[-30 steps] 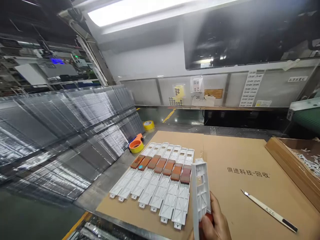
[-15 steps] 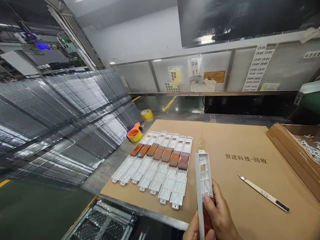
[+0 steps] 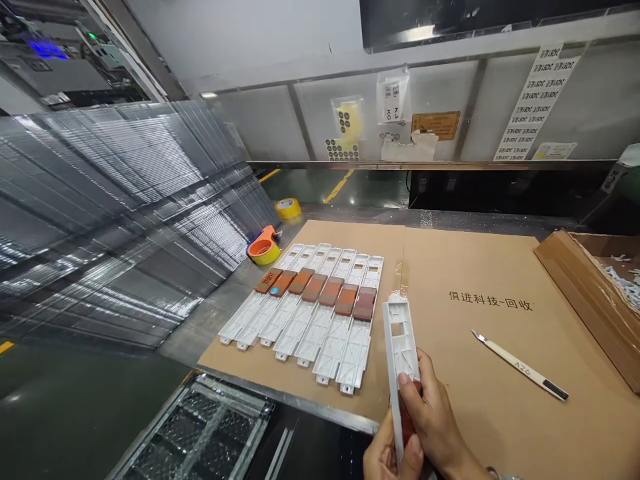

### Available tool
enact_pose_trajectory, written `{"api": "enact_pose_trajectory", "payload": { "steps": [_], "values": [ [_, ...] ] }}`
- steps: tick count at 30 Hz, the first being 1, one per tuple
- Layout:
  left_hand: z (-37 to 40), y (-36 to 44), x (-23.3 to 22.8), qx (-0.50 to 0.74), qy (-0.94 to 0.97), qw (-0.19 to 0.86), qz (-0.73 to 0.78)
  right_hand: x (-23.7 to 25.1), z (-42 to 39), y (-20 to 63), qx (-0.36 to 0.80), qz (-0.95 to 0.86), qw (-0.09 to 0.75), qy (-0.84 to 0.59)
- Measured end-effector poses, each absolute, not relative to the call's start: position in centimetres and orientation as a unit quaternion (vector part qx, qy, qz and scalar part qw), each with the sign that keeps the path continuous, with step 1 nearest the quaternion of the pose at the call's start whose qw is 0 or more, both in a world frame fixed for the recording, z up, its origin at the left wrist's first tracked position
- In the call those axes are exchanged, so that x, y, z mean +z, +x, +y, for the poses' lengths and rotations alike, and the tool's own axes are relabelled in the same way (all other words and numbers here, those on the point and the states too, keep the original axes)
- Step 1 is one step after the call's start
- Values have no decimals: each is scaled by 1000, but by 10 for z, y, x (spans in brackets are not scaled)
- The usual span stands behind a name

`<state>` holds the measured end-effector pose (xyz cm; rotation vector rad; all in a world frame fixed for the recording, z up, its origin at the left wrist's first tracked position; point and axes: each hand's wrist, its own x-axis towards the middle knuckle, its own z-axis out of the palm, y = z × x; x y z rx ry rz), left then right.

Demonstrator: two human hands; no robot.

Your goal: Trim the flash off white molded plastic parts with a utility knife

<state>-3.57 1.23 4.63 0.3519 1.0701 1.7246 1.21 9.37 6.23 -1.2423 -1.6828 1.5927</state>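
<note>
Both hands hold a long white plastic strip (image 3: 399,330) with a ribbed inner side and a square window near its far end. A dark red block (image 3: 407,423) sits in the strip, partly covered by fingers. My right hand (image 3: 435,417) grips the strip's right side, thumb pressed near the block's far end. Lower down, my left hand (image 3: 380,450) is wrapped round the near part. To the left, several similar white strips (image 3: 305,340) lie side by side on the cardboard (image 3: 450,367), each with a reddish-brown block (image 3: 331,291) across its middle.
A pen-like knife (image 3: 520,365) marked A26 rests on the cardboard at right. Beyond it stands a cardboard box (image 3: 583,303) holding small white bits. A tape dispenser (image 3: 263,248) and a yellow tape roll (image 3: 288,208) are at the back left, beside a stack of clear ribbed sheets (image 3: 150,200).
The camera view has shifted, so the bench appears higher in the picture. Both hands keep their hold on the strip, which has moved slightly left and up in view.
</note>
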Motion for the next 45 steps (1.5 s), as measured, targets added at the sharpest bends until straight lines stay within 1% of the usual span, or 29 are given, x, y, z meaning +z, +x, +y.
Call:
{"api": "enact_pose_trajectory", "payload": {
  "steps": [3, 6, 7, 9, 11, 13, 15, 17, 18, 22, 24, 26, 30, 33, 37, 40, 42, 45],
  "values": [
    [14, -44, 40, 713, 136, 555, 406, 63, 98, 13, 600, -587, 271, -472],
    [15, -51, 39, 696, 101, 619, 349, 63, 98, 24, 642, -532, 285, -473],
    [14, -52, 41, 686, 88, 637, 339, 63, 97, 31, 639, -532, 284, -477],
    [14, -54, 45, 678, 71, 652, 331, 64, 93, 45, 571, -604, 289, -474],
    [14, -53, 48, 685, 69, 648, 326, 66, 90, 56, 449, -746, 285, -401],
    [14, -51, 50, 693, 79, 633, 336, 71, 89, 63, 340, -862, 240, -289],
    [14, -49, 51, 695, 95, 618, 356, 78, 90, 67, 296, -906, 194, -231],
    [13, -47, 51, 694, 97, 616, 361, 84, 92, 69, 327, -897, 184, -234],
    [13, -46, 51, 694, 91, 617, 360, 86, 93, 72, 366, -877, 198, -239],
    [9, -47, 51, 681, 21, 622, 386, 87, 96, 83, 614, -708, 270, -220],
    [6, -49, 54, 669, -9, 637, 382, 82, 94, 86, 708, -613, 289, -199],
    [5, -51, 58, 665, -35, 657, 354, 73, 89, 85, 740, -572, 299, -190],
    [6, -53, 67, 668, -53, 659, 342, 51, 78, 81, 747, -567, 285, -200],
    [8, -56, 69, 673, -37, 639, 370, 41, 77, 82, 696, -622, 274, -231],
    [10, -60, 69, 684, -27, 623, 380, 46, 79, 84, 541, -756, 255, -264],
    [11, -60, 71, 695, -23, 612, 377, 59, 80, 82, 453, -811, 236, -286],
    [11, -59, 72, 694, -9, 603, 394, 66, 80, 82, 420, -833, 218, -286],
    [12, -60, 70, 679, 22, 591, 435, 70, 83, 84, 404, -857, 166, -272]
  ]
}}
